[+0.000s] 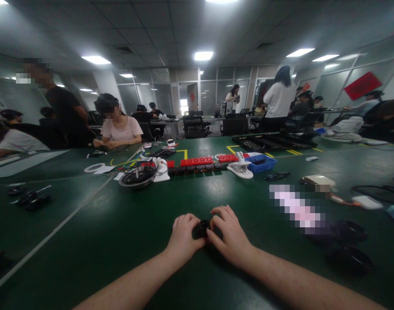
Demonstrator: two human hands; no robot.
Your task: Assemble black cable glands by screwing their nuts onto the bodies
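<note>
Low over the green table (142,232), both of my hands meet at a small black part (201,229) with a rounded top; its exact kind is not clear. My left hand (183,232) is closed around its left side, thumb below and fingers behind. On the other side, my right hand (229,236) pinches at its edge with thumb and index finger, while the other fingers curl above. Fingers cover much of the part.
Farther back lies a row of red and black blocks (197,161) between two white clamp-like stands (240,167). Left of it is a round metal dish (137,177); right, a blue tray (261,163). Black round parts (350,258) sit at right. A co-worker (121,127) sits across the table.
</note>
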